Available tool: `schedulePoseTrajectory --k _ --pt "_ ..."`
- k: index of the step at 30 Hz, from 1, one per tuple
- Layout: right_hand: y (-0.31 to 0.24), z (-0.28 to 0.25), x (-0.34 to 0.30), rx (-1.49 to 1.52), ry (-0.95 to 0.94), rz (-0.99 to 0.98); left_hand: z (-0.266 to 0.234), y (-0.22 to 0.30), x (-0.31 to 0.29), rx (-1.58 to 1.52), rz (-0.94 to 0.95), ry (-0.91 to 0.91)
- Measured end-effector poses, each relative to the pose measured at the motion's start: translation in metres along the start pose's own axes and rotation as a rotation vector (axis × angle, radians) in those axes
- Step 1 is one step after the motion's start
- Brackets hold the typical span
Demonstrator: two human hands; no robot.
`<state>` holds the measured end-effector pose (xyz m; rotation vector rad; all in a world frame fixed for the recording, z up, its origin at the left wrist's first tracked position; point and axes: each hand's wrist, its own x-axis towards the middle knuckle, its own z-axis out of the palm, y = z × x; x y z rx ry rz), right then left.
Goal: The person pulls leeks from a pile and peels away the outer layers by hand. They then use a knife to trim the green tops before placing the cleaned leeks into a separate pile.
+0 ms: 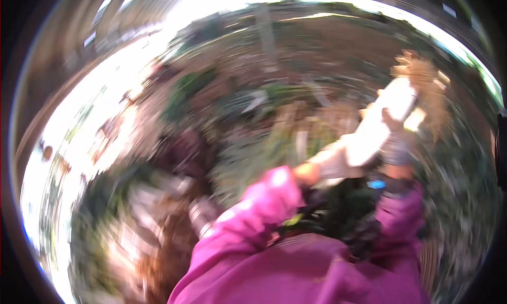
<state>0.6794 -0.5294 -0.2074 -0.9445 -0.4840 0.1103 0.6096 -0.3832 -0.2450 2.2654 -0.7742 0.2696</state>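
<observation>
Out to the right I hold a bundle of leeks (377, 119) at a slant, its thick white stalks overexposed and blurred. The tangled brown roots (422, 77) point up and away from me. My left hand (335, 158), in a pale glove, is closed against the near left side of the stalks. On their right side, my right hand (396, 137) grips with its fingers over the stalks, in a greyish glove. Dark green leaves (338, 203) show between my forearms, close to my body. Both sleeves are magenta, and a blue spot shows at the right wrist.
A heap of similar plants (142, 235), with pale stalks, brown roots and green leaves, lies at the lower left. More greenery and stalks (296, 129) are strewn ahead on the ground. A post (265, 34) stands farther back. Strong motion blur smears the surroundings.
</observation>
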Motion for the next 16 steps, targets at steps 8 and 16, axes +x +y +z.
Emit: schedulePoseTrajectory --k 8,16 --pt "0.007 0.211 -0.029 -0.696 -0.747 -0.673 -0.19 0.032 -0.15 1.341 -0.456 0.368" --pt "0.072 0.148 0.016 -0.749 -0.738 -0.029 -0.405 0.16 -0.401 0.74 0.083 1.365"
